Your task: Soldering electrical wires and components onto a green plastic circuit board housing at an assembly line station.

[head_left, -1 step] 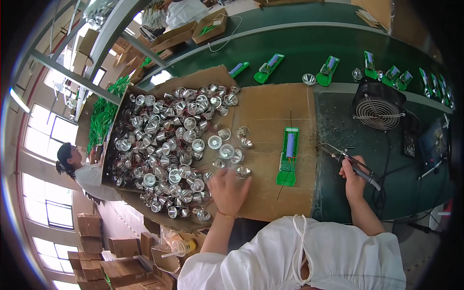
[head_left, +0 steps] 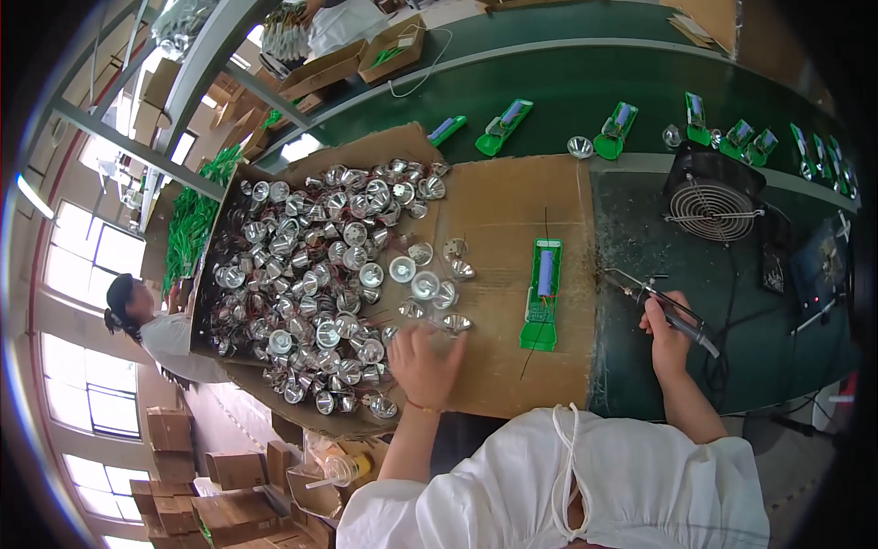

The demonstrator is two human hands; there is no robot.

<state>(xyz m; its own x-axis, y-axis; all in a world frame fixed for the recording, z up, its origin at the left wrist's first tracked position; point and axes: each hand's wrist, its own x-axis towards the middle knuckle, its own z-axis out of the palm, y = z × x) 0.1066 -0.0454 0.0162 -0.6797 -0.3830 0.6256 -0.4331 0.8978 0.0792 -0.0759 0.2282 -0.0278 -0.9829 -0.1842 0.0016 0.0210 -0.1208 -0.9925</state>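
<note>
My left hand (head_left: 424, 368) hovers at the near right edge of a heap of silver reflector cups (head_left: 343, 265), thumb apart and fingers stretched toward a loose cup (head_left: 454, 322). Nothing shows in its grasp, though its fingertips are slightly blurred. In my right hand (head_left: 669, 340) is a soldering iron (head_left: 675, 316) with a dark handle, its metal tip pointing to the upper left. Between the hands, a green plastic housing (head_left: 538, 337) lies on the cardboard (head_left: 498, 201). It carries a purple battery cell (head_left: 546, 274), a small circuit board and thin wires.
More green housings (head_left: 615, 130) and several reflectors line the far bench. A black fan (head_left: 713, 212) with a round grille stands at the right, near a dark device (head_left: 816, 274). Green parts (head_left: 197, 220) are piled beyond the heap, where a co-worker (head_left: 169, 334) is. Behind are cartons (head_left: 169, 430).
The whole view has shifted very slightly. Both hands and the green housing stay in nearly the same places.
</note>
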